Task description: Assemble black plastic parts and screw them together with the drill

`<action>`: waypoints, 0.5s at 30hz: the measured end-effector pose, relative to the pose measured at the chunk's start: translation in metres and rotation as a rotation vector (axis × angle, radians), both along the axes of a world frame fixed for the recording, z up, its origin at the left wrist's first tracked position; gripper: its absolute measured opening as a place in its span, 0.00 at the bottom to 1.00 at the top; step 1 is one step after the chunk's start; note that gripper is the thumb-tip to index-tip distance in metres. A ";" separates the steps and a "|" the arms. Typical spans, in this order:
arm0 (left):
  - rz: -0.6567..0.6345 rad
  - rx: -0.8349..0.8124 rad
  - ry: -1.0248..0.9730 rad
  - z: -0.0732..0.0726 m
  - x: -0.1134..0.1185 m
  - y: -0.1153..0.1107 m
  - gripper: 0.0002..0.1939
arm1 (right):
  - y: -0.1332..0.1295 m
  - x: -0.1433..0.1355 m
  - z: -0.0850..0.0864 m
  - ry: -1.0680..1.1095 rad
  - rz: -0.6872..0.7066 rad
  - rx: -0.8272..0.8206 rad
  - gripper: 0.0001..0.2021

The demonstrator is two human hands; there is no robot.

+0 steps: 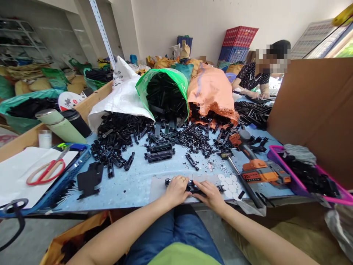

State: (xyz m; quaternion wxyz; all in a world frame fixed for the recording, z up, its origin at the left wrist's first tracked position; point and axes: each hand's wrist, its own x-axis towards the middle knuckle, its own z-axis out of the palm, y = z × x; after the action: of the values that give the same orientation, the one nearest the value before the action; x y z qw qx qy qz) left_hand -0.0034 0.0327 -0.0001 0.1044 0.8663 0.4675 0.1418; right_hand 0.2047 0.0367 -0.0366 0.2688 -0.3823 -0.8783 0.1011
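Observation:
A long black plastic part (168,182) lies flat on a grey mat (156,189) at the table's front edge. My left hand (178,188) is closed around its left half, fingers curled over the top. Gripping the right half is my right hand (210,195), thumb and fingers pressed on it. Just beyond, two similar assembled black parts (159,155) rest side by side, and a single narrow black piece (192,162) lies to their right. White round discs (228,186) are spread beside my right hand.
An orange cordless drill (256,171) and a hammer (242,180) lie to the right, near a pink basket (296,187). Black pieces spill from a white sack (121,95), a green sack (140,88) and an orange sack (212,92). Red scissors (46,173) lie left. A co-worker (250,77) sits across.

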 end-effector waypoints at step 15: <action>0.008 0.138 -0.222 0.037 -0.043 -0.019 0.28 | 0.012 -0.004 0.073 -0.034 0.257 -0.094 0.27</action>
State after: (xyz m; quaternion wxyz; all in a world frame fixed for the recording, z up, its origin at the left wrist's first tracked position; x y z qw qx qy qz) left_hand -0.0468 0.0137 0.0371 0.0949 0.8487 0.4455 0.2688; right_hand 0.2005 0.0485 0.0366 0.2203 -0.2805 -0.9188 0.1692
